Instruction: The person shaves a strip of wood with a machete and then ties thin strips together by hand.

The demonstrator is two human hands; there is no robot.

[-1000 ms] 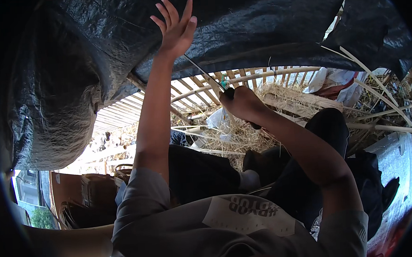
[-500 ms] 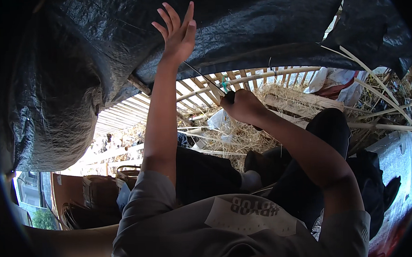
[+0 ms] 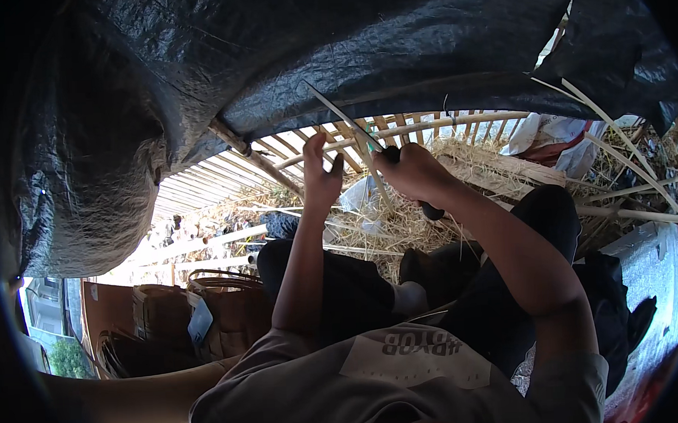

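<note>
**A:** Where does the strip sit right now?

**B:** The thin bamboo strip [image 3: 344, 119] runs from about eleven o'clock down toward five, crossing between the two hands under the black tarp [image 3: 362, 52]. The right hand [image 3: 413, 170] is fisted around a dark-handled tool [image 3: 428, 207], a knife by the look of it, with the handle end poking out below the fist at six o'clock. I can't make out the blade itself.

**B:** The left hand [image 3: 321, 174] is raised beside it, at nine o'clock of the right. Its fingers [image 3: 315, 148] are partly curled, thumb apart, and seem to pinch or steady the strip, though I can't tell if they truly grip it.

**A:** So what's the worry?

**B:** The hands are very near each other. If the blade slips along the strip, I'd judge the left fingers are in its path. The strip's free end at eleven o'clock is unsupported, so it could whip or split unevenly if the pressure goes off-line.

**A:** Anything around them?

**B:** A bamboo slat frame [image 3: 426, 124] at twelve o'clock and dry straw [image 3: 400, 224] at six, over the person's dark-trousered knees [image 3: 543, 210]. A dropped tool could land on the legs or vanish in the straw.
</note>
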